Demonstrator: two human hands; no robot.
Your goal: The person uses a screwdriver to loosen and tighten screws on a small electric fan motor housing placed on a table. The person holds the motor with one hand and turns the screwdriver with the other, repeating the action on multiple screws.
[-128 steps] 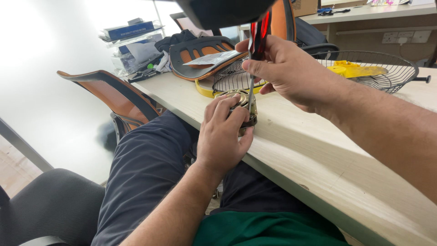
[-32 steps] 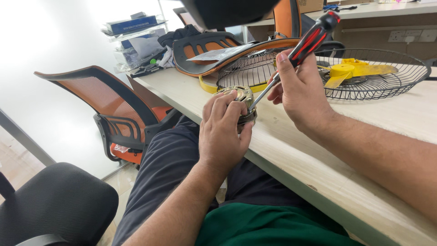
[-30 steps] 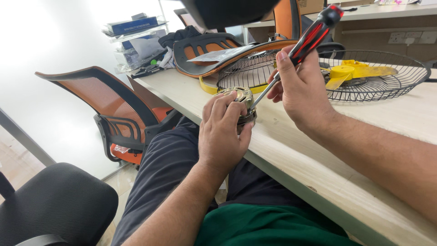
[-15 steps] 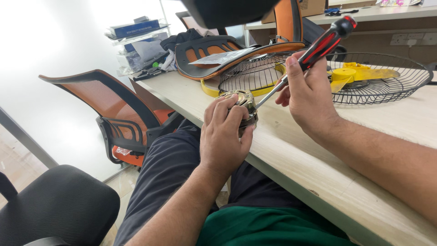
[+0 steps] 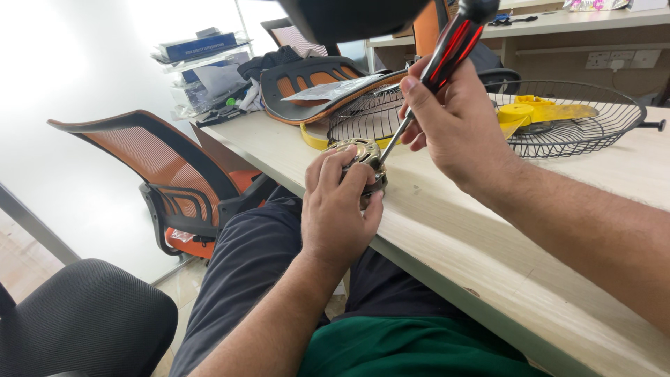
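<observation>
1. Head view: left hand (image 5: 338, 209) clamped around small metal motor (image 5: 363, 155) at desk (image 5: 488, 244) edge.
2. Right hand (image 5: 453, 119), at two o'clock, gripping red-black screwdriver (image 5: 436, 66), tip on motor.
3. Wire fan guard (image 5: 593, 119) beyond, at one o'clock.

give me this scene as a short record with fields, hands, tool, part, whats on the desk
left hand: left hand wraps the round metal motor part at the desk edge
right hand: right hand holds the red and black screwdriver, tip down on the part
desk: pale wooden desk
behind the hands: two black wire fan guards, one holding a yellow fan blade
seating: orange mesh chair left of the desk
</observation>
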